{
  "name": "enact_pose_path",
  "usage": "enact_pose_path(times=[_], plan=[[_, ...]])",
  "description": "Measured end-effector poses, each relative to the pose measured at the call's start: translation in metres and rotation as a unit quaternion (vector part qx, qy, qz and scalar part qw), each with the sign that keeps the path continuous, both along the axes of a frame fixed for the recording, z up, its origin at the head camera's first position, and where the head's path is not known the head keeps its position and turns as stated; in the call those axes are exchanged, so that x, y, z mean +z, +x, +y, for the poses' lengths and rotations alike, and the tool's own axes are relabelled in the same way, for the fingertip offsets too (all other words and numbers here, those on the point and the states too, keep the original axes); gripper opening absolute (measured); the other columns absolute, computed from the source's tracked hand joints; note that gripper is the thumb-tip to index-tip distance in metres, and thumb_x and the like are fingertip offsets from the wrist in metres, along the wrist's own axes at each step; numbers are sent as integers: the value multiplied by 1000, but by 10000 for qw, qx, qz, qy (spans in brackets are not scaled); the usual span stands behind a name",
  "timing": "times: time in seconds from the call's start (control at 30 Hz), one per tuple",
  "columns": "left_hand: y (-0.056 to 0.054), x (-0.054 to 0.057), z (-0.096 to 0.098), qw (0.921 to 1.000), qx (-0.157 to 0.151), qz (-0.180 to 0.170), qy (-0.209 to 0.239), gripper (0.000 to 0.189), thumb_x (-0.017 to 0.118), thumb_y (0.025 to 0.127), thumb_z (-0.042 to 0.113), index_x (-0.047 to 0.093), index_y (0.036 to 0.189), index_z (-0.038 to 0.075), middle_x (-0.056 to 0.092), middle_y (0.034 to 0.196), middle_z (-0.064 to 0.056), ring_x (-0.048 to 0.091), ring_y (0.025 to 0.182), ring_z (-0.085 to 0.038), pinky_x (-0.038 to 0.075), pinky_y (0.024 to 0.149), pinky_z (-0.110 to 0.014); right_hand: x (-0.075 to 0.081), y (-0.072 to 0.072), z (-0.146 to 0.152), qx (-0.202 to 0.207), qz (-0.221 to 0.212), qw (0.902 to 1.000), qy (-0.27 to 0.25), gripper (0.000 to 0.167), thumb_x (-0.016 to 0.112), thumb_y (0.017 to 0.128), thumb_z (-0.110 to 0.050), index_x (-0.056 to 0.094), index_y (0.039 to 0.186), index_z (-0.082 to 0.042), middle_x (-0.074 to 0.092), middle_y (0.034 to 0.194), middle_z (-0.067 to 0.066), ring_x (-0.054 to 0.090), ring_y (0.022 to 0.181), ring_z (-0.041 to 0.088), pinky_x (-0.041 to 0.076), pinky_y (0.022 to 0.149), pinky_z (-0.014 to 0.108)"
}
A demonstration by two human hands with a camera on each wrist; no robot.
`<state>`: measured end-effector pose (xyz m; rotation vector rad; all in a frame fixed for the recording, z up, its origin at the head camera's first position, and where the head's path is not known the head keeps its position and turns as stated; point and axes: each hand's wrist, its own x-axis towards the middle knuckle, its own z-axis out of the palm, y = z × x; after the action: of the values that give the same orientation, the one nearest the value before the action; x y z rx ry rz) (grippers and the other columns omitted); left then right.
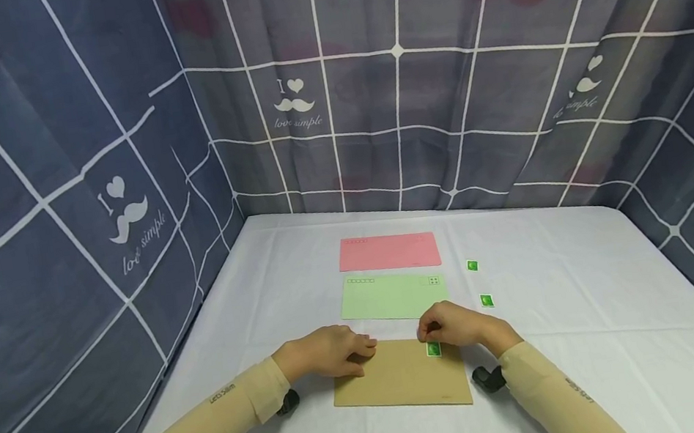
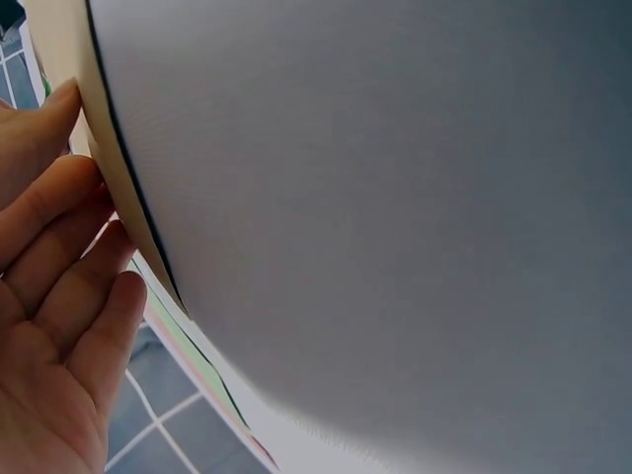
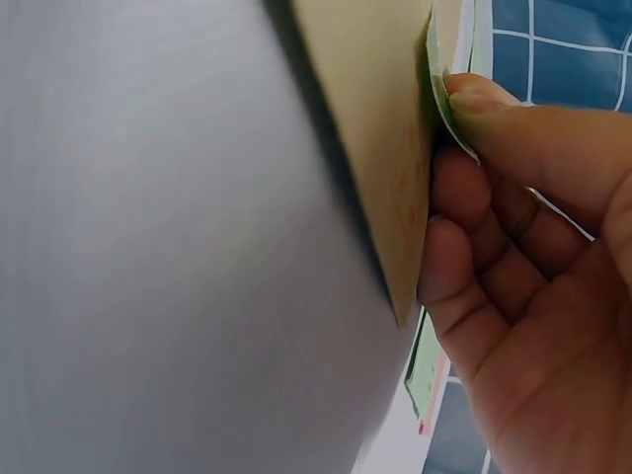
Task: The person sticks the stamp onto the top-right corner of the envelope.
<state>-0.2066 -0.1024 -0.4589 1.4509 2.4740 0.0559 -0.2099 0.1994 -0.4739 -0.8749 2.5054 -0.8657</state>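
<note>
A brown envelope (image 1: 396,380) lies on the table in front of me. My left hand (image 1: 333,353) rests at its upper left corner; in the left wrist view the thumb (image 2: 61,107) touches the envelope's face and the fingers lie along its edge. Over the upper right part, my right hand (image 1: 458,323) pinches a green stamp (image 1: 434,349) with a white border. In the right wrist view the stamp (image 3: 444,99) is bent up, partly lifted off the envelope (image 3: 370,128), under the thumb.
Beyond the brown envelope lie a light green envelope (image 1: 392,297) and a pink envelope (image 1: 388,252). Two more green stamps (image 1: 472,265) sit to their right on the white-covered table (image 1: 598,299). Dark grid-patterned curtains (image 1: 357,97) stand behind and on both sides.
</note>
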Motion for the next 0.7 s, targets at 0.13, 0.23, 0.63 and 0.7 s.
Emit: enact_pose_path(times=[0.13, 0.23, 0.63, 0.7], plan=[[0, 0, 1, 10000, 61, -54, -39, 45, 69, 95, 35, 64, 137, 18, 57, 146, 1, 53, 136, -13, 44, 113, -31, 0, -1, 0, 34, 47, 10000, 26, 11, 66, 95, -6, 74, 89, -11, 70, 87, -5, 54, 76, 3, 49, 70, 20], [0, 0, 1, 10000, 60, -24, -72, 45, 69, 95, 35, 64, 137, 18, 56, 146, 1, 53, 136, -12, 43, 113, -31, -1, -2, 1, 31, 54, 10000, 45, 10, 67, 95, -6, 74, 89, -11, 69, 86, -5, 54, 75, 3, 49, 69, 19], [-1, -1, 2, 9998, 130, -83, -81, 46, 69, 95, 35, 64, 137, 18, 56, 147, 3, 52, 137, -11, 43, 113, -30, -2, -2, 1, 4, 2, 10000, 20, 10, 68, 93, -5, 75, 91, -11, 71, 88, -6, 55, 76, 3, 50, 71, 20], [-2, -1, 2, 9998, 144, -111, -76, 46, 69, 95, 35, 63, 137, 18, 55, 147, 3, 51, 137, -11, 43, 114, -30, -2, -3, 1, 12, 18, 10000, 34, 10, 68, 93, -4, 75, 91, -11, 71, 89, -6, 55, 76, 3, 50, 71, 19]])
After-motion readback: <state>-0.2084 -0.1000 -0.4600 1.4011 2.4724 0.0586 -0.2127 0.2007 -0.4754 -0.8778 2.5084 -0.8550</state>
